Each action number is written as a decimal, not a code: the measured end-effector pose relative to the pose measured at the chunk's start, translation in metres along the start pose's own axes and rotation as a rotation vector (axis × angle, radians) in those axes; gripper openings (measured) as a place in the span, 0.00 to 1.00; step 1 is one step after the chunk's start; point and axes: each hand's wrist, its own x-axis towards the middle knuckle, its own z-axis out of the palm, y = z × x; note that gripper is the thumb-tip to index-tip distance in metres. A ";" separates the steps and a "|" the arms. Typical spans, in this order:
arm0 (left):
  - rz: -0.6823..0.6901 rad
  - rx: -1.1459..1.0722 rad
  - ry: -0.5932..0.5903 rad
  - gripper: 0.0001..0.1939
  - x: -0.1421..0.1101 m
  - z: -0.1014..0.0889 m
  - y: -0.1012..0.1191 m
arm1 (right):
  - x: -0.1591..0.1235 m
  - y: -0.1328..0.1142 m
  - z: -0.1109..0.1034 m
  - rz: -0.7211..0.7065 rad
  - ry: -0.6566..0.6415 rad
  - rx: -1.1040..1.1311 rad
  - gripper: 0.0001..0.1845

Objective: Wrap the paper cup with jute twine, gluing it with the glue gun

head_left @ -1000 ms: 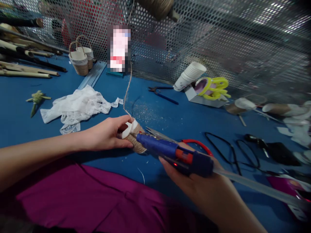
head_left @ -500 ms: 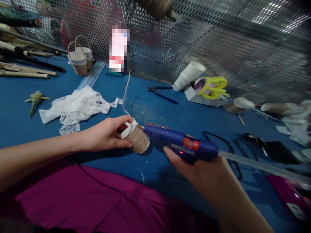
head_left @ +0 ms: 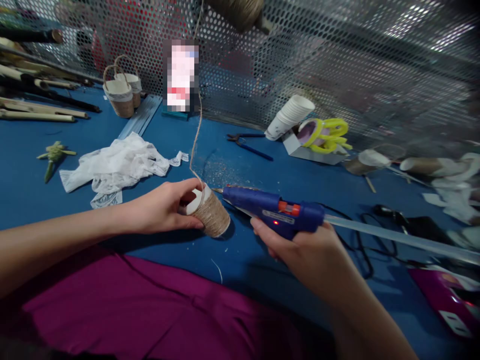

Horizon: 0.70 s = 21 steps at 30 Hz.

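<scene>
Clamping the fingers of the left hand (head_left: 172, 207) on the rim end of the twine-wrapped cup (head_left: 214, 215); wrapping the fingers of the right hand (head_left: 300, 245) around the handle of the blue glue gun (head_left: 258, 204). Working above the wide blue table (head_left: 22, 200), and facing, behind the cup, the perforated metal screen (head_left: 322, 60). Having, to the left of the cup, a loose heap of white lace (head_left: 123, 160). Holding the glue gun to the right of the cup, with its long whitish glue stick (head_left: 375, 230) pointing away from it. Having, behind the cup and toward the left, two small baskets (head_left: 119, 100) with handles. Holding the cup itself tilted over the table, with its white end turned toward the left hand. Seeing, behind the cup and slightly to the right, the blue-handled pliers (head_left: 257, 152). Having a thin twine (head_left: 195, 136) running from the cup upward and back. Pointing the metal nozzle (head_left: 218, 190) just beside the cup, not being able to tell if touching.
</scene>
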 end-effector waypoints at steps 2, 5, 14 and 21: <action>-0.003 0.002 0.001 0.18 0.000 0.000 0.000 | 0.003 -0.003 0.000 0.164 -0.024 0.083 0.10; -0.020 0.033 0.011 0.19 0.001 0.000 0.000 | 0.009 -0.004 0.001 0.354 -0.030 0.285 0.13; 0.010 0.055 0.034 0.17 0.002 0.002 -0.001 | 0.043 0.035 0.010 0.579 0.116 0.284 0.14; 0.000 0.022 0.032 0.16 0.003 0.004 -0.002 | 0.075 0.061 0.032 0.584 0.099 0.204 0.15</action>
